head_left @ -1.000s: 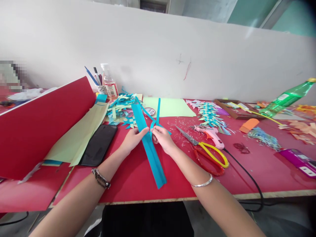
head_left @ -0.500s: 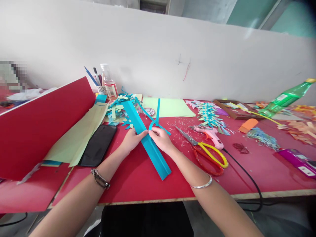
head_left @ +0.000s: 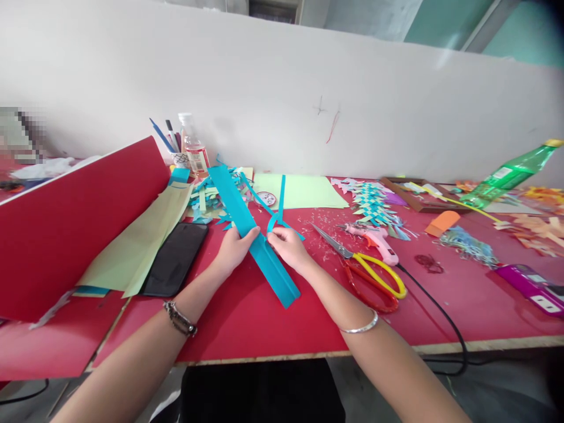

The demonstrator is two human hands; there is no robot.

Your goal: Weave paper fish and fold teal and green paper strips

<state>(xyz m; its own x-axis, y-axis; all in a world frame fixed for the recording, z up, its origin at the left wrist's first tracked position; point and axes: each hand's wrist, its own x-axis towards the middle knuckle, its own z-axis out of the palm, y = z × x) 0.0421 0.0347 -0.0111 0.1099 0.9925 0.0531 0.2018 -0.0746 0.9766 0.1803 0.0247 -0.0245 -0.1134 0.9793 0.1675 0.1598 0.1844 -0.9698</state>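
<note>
A wide blue paper strip (head_left: 233, 202), creased lengthwise in its lower part, slants across the middle of the table. My left hand (head_left: 234, 249) is closed on its left side, thumb on top. At the strip's right edge, my right hand (head_left: 288, 248) is closed in a pinch. A narrow curled blue paper strip (head_left: 282, 197) reaches the same fingertips; whether it is held too I cannot tell. Behind lie tangled blue and pale green paper scraps (head_left: 205, 197) and pale green sheets (head_left: 315, 192). Right of my right hand are scissors (head_left: 348, 254) with yellow and red handles.
A dark phone (head_left: 176, 258) lies left, beside paper sheets (head_left: 136, 241) and a red board (head_left: 74, 229). On the right are a pink glue gun (head_left: 376, 238), a woven paper piece (head_left: 374, 202), a tilted green bottle (head_left: 511, 173) and a purple power strip (head_left: 531, 289).
The wide blue strip has shifted up and left between my hands, its lower end now farther from the table's front edge. My left thumb has moved slightly left, away from my right fingertips.
</note>
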